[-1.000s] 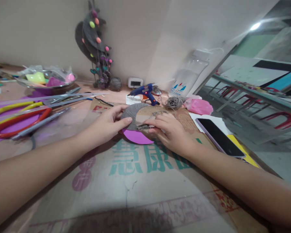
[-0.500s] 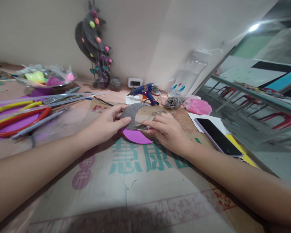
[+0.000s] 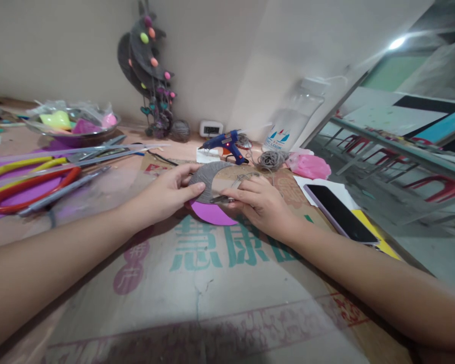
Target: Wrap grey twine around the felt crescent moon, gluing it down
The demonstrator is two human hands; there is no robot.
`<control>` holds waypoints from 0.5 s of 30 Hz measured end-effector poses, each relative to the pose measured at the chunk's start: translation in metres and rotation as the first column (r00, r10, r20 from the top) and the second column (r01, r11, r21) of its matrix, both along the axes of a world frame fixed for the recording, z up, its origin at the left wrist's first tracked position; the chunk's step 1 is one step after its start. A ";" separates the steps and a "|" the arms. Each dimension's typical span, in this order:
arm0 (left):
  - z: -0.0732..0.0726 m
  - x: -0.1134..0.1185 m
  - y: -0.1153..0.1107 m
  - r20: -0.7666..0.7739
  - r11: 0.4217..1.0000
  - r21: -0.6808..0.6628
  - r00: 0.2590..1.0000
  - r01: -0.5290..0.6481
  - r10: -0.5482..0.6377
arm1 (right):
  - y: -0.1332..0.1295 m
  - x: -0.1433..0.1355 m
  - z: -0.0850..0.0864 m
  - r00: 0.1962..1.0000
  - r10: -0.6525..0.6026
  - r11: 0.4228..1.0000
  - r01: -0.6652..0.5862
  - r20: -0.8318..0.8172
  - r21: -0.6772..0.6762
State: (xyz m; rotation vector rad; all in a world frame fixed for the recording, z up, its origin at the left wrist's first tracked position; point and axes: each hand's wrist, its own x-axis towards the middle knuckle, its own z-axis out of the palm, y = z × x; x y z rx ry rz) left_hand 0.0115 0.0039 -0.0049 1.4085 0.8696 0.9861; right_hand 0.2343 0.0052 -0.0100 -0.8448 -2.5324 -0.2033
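Cardboard (image 3: 250,298) is covering the bench (image 3: 94,194); at frame centre, your left hand (image 3: 170,194) is clasping the grey crescent (image 3: 206,181), apparently steadying it; your right hand (image 3: 263,202) is tightly pinching its lower tip.

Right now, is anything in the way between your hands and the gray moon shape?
Nothing visible. The left hand already grips the gray moon shape, thumb on top, and the right hand's fingertips are at its lower tip. The purple piece sticks out on the near side, blocking neither hand.
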 end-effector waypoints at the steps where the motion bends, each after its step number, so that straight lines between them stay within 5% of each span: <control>1: 0.000 0.000 0.000 0.002 1.000 0.001 1.000 0.006 -0.006 | 0.000 0.000 0.000 1.000 0.001 1.000 -0.001 -0.002 0.002; 15: -0.004 0.000 0.001 0.012 0.999 0.011 0.999 0.035 -0.036 | -0.001 0.001 0.002 1.000 -0.010 1.000 0.010 0.002 0.002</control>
